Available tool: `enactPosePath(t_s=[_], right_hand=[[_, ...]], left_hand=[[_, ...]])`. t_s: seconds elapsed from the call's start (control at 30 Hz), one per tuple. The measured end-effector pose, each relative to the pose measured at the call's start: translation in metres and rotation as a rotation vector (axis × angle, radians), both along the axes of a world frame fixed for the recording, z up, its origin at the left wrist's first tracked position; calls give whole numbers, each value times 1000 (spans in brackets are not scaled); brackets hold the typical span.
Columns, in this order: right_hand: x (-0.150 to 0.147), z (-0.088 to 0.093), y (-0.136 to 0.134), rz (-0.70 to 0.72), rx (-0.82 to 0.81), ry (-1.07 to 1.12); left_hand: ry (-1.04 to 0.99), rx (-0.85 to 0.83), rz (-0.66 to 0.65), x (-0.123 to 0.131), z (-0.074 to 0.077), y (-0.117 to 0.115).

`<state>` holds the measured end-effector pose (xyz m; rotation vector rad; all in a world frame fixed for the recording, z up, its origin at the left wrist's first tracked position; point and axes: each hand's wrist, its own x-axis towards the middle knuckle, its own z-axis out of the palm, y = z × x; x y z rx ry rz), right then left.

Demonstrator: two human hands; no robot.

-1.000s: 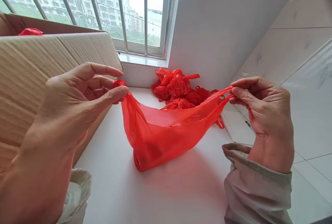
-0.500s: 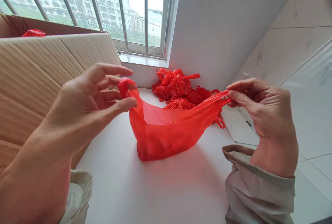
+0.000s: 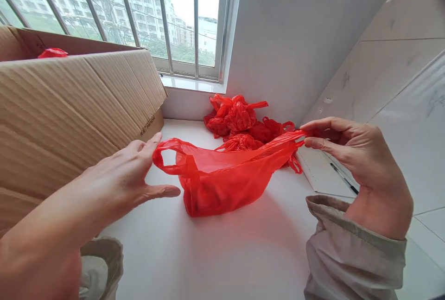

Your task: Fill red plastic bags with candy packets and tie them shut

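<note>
A thin red plastic bag (image 3: 229, 188) rests on the white table, with darker contents showing faintly through its side. My right hand (image 3: 358, 151) pinches the gathered handle at the bag's right end and pulls it taut up to the right. At the other end, the left handle stands out as an open loop. My left hand (image 3: 128, 175) is beside that loop, thumb spread below it and fingers stretched out behind; it does not grip the bag. Whether its fingers touch the loop I cannot tell.
Behind the bag lies a heap of knotted red plastic bags (image 3: 239, 121) against the wall. A tall cardboard box (image 3: 79, 105) stands at the left, something red inside it (image 3: 53, 53). To the right are a notebook (image 3: 320, 172) and a pen (image 3: 344, 178). A barred window (image 3: 167, 22) is beyond.
My left hand has let go of the left handle and moved lower, its fingers straightening. The handle loop has dropped and opened out. My right hand keeps its pinch, slightly lower.
</note>
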<state>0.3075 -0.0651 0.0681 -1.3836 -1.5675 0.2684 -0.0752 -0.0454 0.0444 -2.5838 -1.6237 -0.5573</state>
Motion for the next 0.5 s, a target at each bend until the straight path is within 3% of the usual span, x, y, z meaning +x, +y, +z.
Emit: enactPosePath(t_s=[0.13,0.33,0.5], right_hand=[[-3,-1,-2,23,63,-25],[-14,1,-4,141,112,39],[-32,4,-5,201,336,262]], left_hand=[[-158,-127,-328,12,-2,5],[-409,-320,-294,42,1,16],[-984,-395,-455,72,11,12]])
